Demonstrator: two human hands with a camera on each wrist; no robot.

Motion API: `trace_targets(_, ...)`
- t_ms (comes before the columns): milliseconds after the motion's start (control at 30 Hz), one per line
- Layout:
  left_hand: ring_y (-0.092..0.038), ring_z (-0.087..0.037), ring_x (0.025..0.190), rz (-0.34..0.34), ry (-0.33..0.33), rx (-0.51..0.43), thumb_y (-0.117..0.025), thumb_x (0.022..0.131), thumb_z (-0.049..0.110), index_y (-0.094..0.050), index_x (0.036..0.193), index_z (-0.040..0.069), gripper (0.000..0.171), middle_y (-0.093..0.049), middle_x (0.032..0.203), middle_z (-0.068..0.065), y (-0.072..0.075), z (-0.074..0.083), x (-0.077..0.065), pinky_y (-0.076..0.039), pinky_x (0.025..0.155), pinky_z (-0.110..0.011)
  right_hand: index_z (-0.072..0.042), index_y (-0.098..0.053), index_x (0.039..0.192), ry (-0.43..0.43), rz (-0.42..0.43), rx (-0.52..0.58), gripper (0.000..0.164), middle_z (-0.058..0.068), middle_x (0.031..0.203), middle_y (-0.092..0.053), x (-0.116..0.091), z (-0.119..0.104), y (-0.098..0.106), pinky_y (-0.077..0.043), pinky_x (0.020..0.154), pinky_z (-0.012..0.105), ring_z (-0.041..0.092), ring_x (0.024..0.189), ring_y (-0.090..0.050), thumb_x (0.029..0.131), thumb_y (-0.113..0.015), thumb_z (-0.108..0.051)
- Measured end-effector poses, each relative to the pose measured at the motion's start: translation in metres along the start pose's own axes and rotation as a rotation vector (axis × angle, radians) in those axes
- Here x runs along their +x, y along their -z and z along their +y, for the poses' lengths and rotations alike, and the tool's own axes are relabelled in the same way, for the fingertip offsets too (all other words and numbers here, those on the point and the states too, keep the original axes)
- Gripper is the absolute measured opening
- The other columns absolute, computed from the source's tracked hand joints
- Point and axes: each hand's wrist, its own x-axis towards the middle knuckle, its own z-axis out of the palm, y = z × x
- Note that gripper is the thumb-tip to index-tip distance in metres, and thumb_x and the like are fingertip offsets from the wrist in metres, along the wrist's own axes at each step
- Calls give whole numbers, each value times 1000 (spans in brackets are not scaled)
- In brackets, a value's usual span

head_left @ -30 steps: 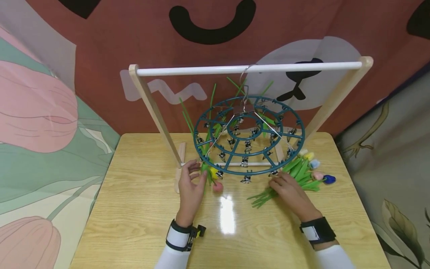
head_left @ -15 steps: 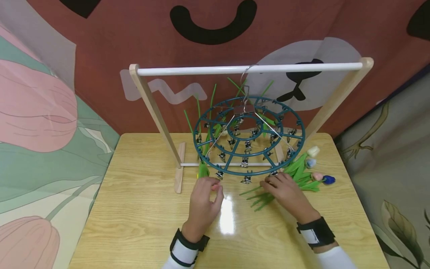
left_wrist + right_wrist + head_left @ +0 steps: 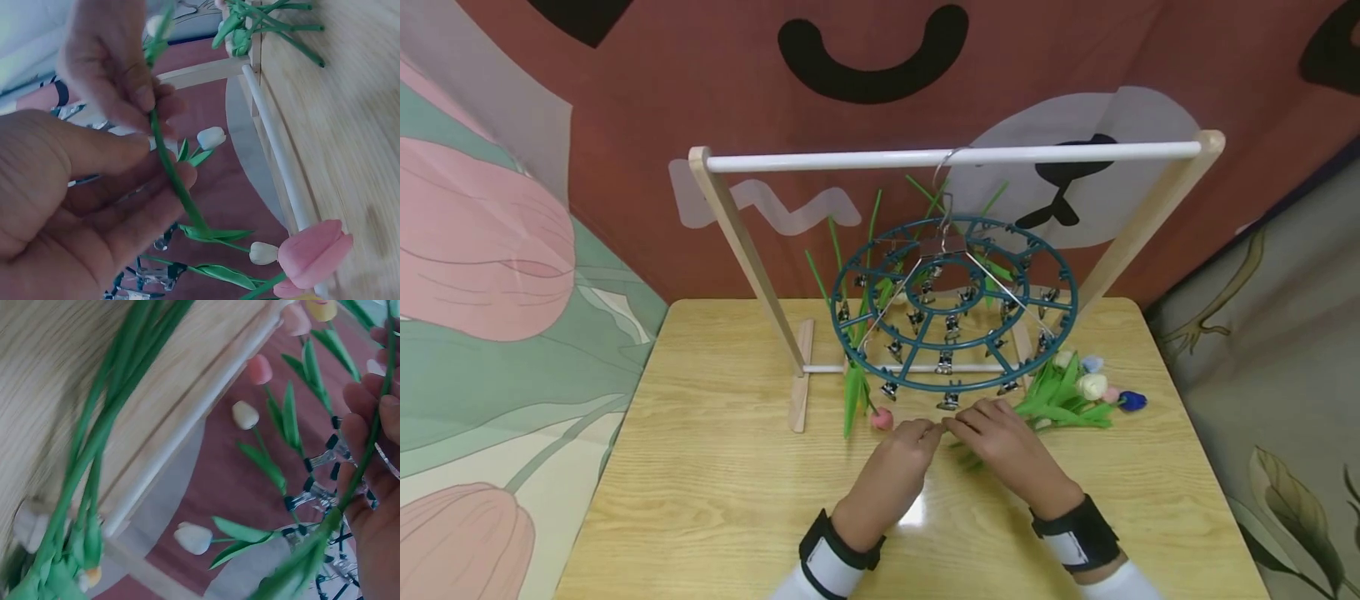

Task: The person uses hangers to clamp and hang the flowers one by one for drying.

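In front of the round clip hanger, my left hand (image 3: pixel 889 471) and right hand (image 3: pixel 1013 454) meet on one artificial tulip. Its green stem (image 3: pixel 164 150) runs between them. The left wrist view has my left thumb and fingers pinching the stem's lower part, while the right hand grips it higher up, nearer the leaves (image 3: pixel 300 562). A white bloom (image 3: pixel 161 26) shows beyond the right hand. Below my right hand lies a bunch of tulips (image 3: pixel 1060 400) with white, pink and blue heads. A pink tulip (image 3: pixel 882 419) hangs head down left of the hands.
The blue-green hanger (image 3: pixel 955 387) carries many metal clips and hangs by its hook from the white rail (image 3: pixel 820 161) of a wooden stand (image 3: pixel 745 242). Several tulips dangle upside down from its clips, including a white one (image 3: pixel 192 538). Under everything is the wooden table (image 3: pixel 715 467).
My left hand has left the tulips hanging at the hanger's left and come right to the tulip stem. My right hand has shifted left from the bunch with that tulip.
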Motion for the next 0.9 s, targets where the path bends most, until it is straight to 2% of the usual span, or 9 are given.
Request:
trace_targets(133, -67, -14, 88, 39, 8, 100, -79, 84, -6, -76, 114, 4, 33, -72, 101, -3, -3, 1, 0, -60, 75, -19, -9, -73, 117, -19, -15, -8, 34, 1, 105, -73, 6, -9, 0, -58, 80, 39, 21, 97, -65, 85, -67, -3)
trace_targets(300, -63, -12, 78, 86, 24, 131, -82, 78, -4, -79, 100, 8, 25, -68, 90, -1, -3, -4, -3, -58, 67, -20, -9, -71, 120, -40, -46, 36, 37, 0, 108, -74, 6, -13, 0, -63, 86, 40, 18, 99, -68, 84, -72, -1)
trace_targets(400, -65, -12, 81, 104, 42, 123, -82, 78, -6, -79, 97, 8, 23, -69, 90, -1, 0, -10, -6, -60, 70, -20, -8, -71, 122, -54, -20, 72, 23, 2, 107, -75, 3, -8, 0, -64, 82, 36, 18, 95, -70, 104, -58, -17)
trace_targets(467, -67, -13, 83, 113, 58, 110, -79, 81, -8, -79, 96, 8, 22, -71, 90, -2, 4, -14, -9, -62, 74, -22, -7, -71, 121, -82, -8, 70, 39, 4, 105, -75, -2, -2, 1, -64, 78, 35, 19, 92, -72, 112, -42, -31)
trace_targets(533, -70, -15, 86, 117, 70, 90, -78, 83, -10, -79, 96, 8, 22, -72, 92, -4, 9, -18, -11, -63, 80, -24, -8, -73, 118, -125, -4, 84, 58, 5, 104, -76, -8, 3, 4, -65, 75, 35, 20, 90, -73, 112, -28, -43)
trace_targets(567, -70, -16, 88, 119, 70, 81, -77, 83, -11, -79, 96, 7, 22, -73, 93, -4, 11, -20, -12, -63, 82, -25, -8, -73, 118, -149, -17, 89, 59, 5, 104, -76, -10, 6, 6, -65, 76, 36, 21, 91, -73, 111, -28, -46)
trace_targets(700, -71, -17, 90, 125, 59, 62, -78, 80, -12, -78, 96, 7, 25, -73, 95, -5, 17, -27, -17, -64, 81, -25, -8, -74, 119, -236, -87, 129, 50, 6, 111, -76, -21, 15, 16, -64, 84, 41, 23, 99, -73, 106, -49, -49)
trace_targets(800, -71, -16, 90, 139, 57, 48, -80, 80, -11, -78, 95, 6, 23, -73, 98, -5, 23, -31, -20, -64, 77, -22, -7, -73, 121, -278, -139, 136, 38, 7, 114, -76, -28, 23, 21, -62, 88, 46, 26, 103, -72, 95, -75, -35)
trace_targets(900, -71, -16, 90, 167, 55, 24, -79, 83, -10, -79, 95, 4, 18, -74, 100, -6, 30, -35, -22, -63, 76, -19, -6, -73, 120, -303, -168, 124, 42, 9, 113, -75, -35, 30, 23, -61, 88, 49, 28, 104, -71, 82, -87, -19)
